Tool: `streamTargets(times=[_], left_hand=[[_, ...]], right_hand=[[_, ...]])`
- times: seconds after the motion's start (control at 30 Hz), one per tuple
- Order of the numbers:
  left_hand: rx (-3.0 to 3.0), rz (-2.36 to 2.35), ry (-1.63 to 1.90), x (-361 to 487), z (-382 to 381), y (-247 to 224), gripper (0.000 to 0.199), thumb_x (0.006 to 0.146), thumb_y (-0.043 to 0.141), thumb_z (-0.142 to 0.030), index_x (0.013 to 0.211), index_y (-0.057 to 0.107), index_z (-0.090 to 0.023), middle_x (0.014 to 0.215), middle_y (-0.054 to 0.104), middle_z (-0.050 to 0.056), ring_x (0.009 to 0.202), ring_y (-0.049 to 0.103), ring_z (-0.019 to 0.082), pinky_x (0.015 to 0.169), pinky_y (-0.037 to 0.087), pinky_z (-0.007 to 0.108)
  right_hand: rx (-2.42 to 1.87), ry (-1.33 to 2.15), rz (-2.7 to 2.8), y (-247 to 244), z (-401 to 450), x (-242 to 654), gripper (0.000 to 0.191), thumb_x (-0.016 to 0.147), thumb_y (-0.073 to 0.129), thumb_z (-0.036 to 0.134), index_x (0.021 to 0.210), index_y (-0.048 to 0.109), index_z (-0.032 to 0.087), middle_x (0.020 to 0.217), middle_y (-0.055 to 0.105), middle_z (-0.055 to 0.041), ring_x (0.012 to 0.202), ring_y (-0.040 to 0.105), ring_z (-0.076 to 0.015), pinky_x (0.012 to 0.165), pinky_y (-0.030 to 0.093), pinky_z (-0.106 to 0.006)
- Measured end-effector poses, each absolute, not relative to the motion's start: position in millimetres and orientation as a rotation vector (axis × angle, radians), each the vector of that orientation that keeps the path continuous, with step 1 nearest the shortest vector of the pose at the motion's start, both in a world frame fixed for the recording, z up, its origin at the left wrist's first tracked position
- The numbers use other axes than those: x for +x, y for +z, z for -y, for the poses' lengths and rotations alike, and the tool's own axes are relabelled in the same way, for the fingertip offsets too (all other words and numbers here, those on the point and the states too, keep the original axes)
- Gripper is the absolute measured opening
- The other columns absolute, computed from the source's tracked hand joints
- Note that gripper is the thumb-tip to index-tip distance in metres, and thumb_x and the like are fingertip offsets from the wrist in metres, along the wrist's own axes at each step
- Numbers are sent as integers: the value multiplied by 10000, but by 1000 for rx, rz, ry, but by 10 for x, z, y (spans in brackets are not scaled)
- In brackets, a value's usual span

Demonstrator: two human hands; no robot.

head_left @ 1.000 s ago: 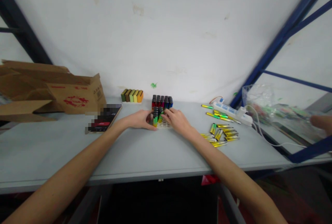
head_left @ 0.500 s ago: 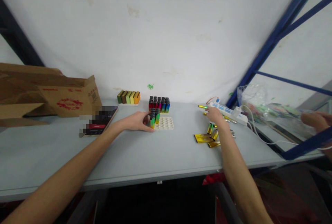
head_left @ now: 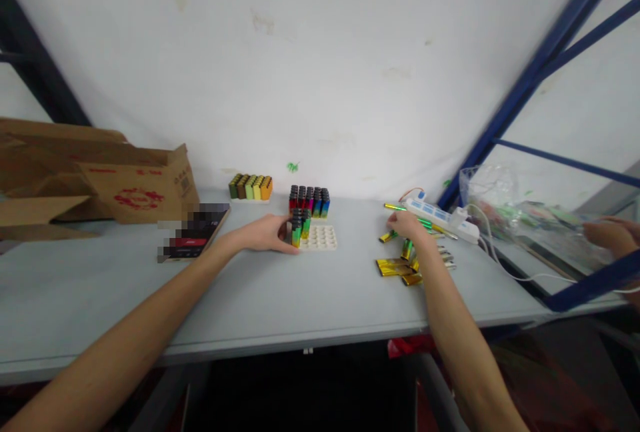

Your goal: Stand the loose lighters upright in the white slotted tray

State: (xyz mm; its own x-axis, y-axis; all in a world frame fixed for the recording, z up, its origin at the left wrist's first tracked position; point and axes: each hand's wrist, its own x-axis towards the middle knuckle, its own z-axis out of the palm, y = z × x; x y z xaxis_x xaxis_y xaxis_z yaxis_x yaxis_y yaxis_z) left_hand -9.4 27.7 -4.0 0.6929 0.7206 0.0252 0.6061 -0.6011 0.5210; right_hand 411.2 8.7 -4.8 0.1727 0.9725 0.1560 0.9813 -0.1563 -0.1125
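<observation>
My left hand (head_left: 267,233) curves around the left end of a white holed tray (head_left: 325,237), thumb along its front side, the other fingers partly hidden behind lighters. Several green-and-yellow lighters (head_left: 297,232) with black tops stand upright in the tray's left part; holes show bare on the right. On the right, my right hand (head_left: 406,224) is closed with its fingertips at a gold-and-green lighter (head_left: 388,237) that tilts under them. Below the wrist lies a loose heap of shiny gold lighters (head_left: 393,267), some green or silver, partly covered by my forearm.
Behind the tray stand red, pink and blue lighters (head_left: 310,202); farther left, a block of green, yellow and orange ones (head_left: 251,187). A cardboard box (head_left: 140,185), a dark flat box (head_left: 197,232), a power strip (head_left: 440,217) and a blue frame (head_left: 515,95) surround them. Another person's hand (head_left: 613,235) is at far right.
My right hand has drawn slightly left and nearer, and a gold-and-green lighter has shifted with its fingertips. My left hand stays at the tray. The view has moved a little.
</observation>
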Motion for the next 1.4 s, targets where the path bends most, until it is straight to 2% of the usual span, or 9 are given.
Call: streamTargets(times=[0.17, 0.4, 0.53, 0.67, 0.83, 1.1, 1.23, 1.3, 1.4], left_hand=[[2426, -1037, 311, -86, -267, -24, 642, 682, 748, -654, 1090, 604, -179, 784, 633, -1, 689, 588, 191, 605, 409, 272], [2399, -1060, 311, -75, -238, 4, 653, 653, 772, -638, 1082, 613, -172, 782, 638, 0, 688, 579, 184, 608, 399, 268], [2402, -1044, 316, -77, -245, -9, 661, 660, 762, -653, 1095, 611, -179, 774, 636, -4, 684, 578, 189, 604, 396, 274], [2410, -1044, 305, -81, -249, -12, 670, 666, 756, -660, 1110, 614, -179, 788, 642, 1, 702, 588, 198, 612, 398, 277], [2414, -1030, 321, -90, -256, -19, 659, 668, 764, -660, 1093, 611, -180, 782, 628, 2, 693, 589, 193, 606, 399, 268], [2426, -1025, 316, -82, -252, -9, 668, 674, 766, -640, 1120, 604, -170, 765, 611, -6, 679, 582, 190, 592, 400, 266], [2414, -1010, 337, -83, -245, -12, 690, 673, 765, -636, 1158, 606, -171, 772, 620, -6, 684, 582, 190, 602, 394, 265], [2414, -1003, 344, -87, -248, -21, 701, 670, 767, -644, 1166, 608, -174, 778, 626, -6, 695, 584, 193, 617, 399, 268], [2407, -1006, 340, -92, -256, -39, 708, 674, 768, -647, 1177, 609, -175, 786, 640, -3, 708, 589, 198, 629, 404, 271]], right_hand=[[-2245, -43, 1878, 101, 55, 4155, 308, 971, 536, 241, 1180, 716, 105, 1151, 743, -157, 1035, 697, -231, 881, 491, -283], [-2331, 293, 2061, 145, 155, 3873, 515, 887, 634, 607, 994, 767, 122, 1029, 769, -168, 935, 715, -278, 781, 505, -321], [-2174, 323, 2211, 80, 132, 3709, 298, 835, 748, 436, 941, 743, 158, 980, 774, -119, 876, 710, -236, 742, 499, -286], [-1702, 281, 2241, 62, 139, 3552, 196, 916, 643, 284, 1075, 638, 168, 955, 761, -81, 835, 687, -188, 753, 488, -275], [-1313, 291, 2179, 128, 236, 3218, 234, 1003, 498, 374, 1148, 541, 196, 666, 651, 29, 635, 614, -158, 689, 441, -266], [-1158, 393, 1904, 95, 368, 2762, 342, 1019, 436, 500, 1222, 473, 227, 664, 548, 68, 563, 484, -129, 585, 358, -240], [-1181, 389, 1803, 67, 406, 2604, 383, 1007, 425, 558, 963, 566, 204, 640, 473, 57, 585, 440, -123, 577, 315, -247], [-1186, 366, 1767, 59, 428, 2538, 463, 988, 442, 586, 736, 503, 203, 604, 406, 55, 579, 393, -113, 567, 283, -252], [-1196, 321, 1723, 35, 449, 2472, 519, 954, 485, 580, 607, 367, 213, 570, 315, 58, 572, 338, -104, 559, 240, -259]])
